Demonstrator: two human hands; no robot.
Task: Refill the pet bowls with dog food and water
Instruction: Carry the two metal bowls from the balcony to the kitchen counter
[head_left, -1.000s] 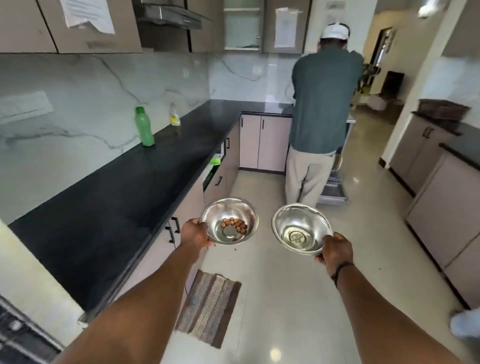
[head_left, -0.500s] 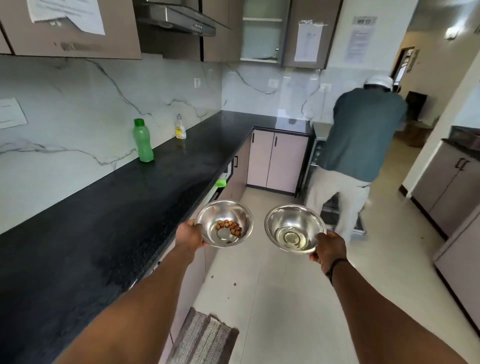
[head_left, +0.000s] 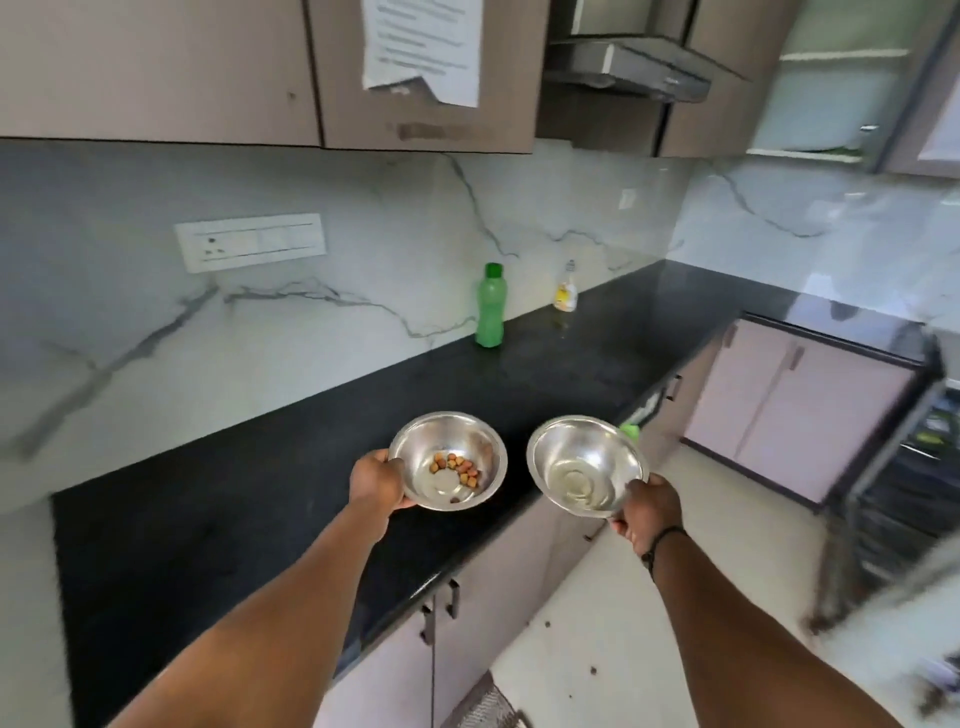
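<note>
Head view is showing the person holding two steel bowls out in front of the body. The left hand (head_left: 376, 480) is gripping the food bowl (head_left: 448, 460) by its near-left rim, fingers curled under it; the bowl is hanging over the black countertop (head_left: 218, 525) and is carrying a small cluster of kibble (head_left: 456, 467) on its bottom. The right hand (head_left: 649, 512) is clasping the water bowl (head_left: 587, 473) at its near-right rim, with a dark band on the wrist; this bowl is tilting slightly and hovering over the counter's front edge, holding a shallow pool of clear liquid. Beyond both hands, a green bottle (head_left: 489, 305) is standing upright against the marble wall, with a small clear bottle (head_left: 566, 288) to its right.
</note>
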